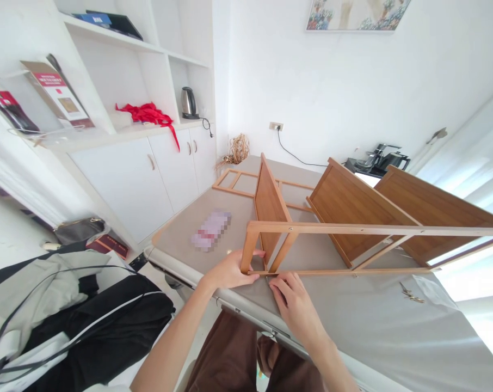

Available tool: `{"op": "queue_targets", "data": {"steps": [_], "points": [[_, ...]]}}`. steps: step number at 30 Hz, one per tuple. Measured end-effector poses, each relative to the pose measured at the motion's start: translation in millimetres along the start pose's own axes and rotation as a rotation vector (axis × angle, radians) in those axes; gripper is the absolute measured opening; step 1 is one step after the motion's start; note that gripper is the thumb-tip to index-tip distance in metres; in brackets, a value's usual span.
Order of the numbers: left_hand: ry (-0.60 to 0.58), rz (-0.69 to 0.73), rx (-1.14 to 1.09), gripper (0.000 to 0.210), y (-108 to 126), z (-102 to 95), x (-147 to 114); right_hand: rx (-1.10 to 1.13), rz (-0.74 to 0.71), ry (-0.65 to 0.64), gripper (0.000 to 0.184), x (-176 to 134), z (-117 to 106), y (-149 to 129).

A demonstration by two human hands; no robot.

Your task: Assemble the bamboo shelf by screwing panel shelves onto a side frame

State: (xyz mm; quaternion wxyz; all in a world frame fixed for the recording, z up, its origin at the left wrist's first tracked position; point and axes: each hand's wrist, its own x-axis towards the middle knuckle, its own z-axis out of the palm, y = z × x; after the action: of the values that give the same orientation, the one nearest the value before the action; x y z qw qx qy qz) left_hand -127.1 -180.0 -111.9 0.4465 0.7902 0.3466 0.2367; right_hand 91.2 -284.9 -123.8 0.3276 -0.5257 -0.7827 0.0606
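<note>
A wooden shelf rack [352,228] lies on its side on the table, with several brown shelf boards standing upright in its frame. My left hand [232,270] is closed around the near left corner of the frame, thumb along the lower rail. Just right of it, my right hand [293,296] pinches a small thin piece, which looks like a screw [267,279], against the underside of that rail. The fingers partly cover this piece. Loose screws [412,294] lie on the table to the right, beside a clear plastic bag [434,289].
The grey-covered table [336,310] carries a blurred pinkish packet [211,231] at left. Behind stand white cabinets [136,169] with a kettle [188,103] and red ribbon [148,113]. Clothes and cables [119,305] are heaped at lower left. A black appliance [383,158] sits at back right.
</note>
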Motion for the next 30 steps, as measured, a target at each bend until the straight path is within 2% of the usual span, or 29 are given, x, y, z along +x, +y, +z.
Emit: {"op": "queue_targets", "data": {"steps": [15,30], "points": [[-0.022,-0.012,0.018,0.060,4.8,-2.8,1.9,0.026,0.025,0.036,0.021,0.6,4.0,-2.7],[-0.006,-0.015,0.003,0.062,0.7,-1.7,2.3,0.084,0.071,0.018,0.020,0.0,3.8,-1.6]]}}
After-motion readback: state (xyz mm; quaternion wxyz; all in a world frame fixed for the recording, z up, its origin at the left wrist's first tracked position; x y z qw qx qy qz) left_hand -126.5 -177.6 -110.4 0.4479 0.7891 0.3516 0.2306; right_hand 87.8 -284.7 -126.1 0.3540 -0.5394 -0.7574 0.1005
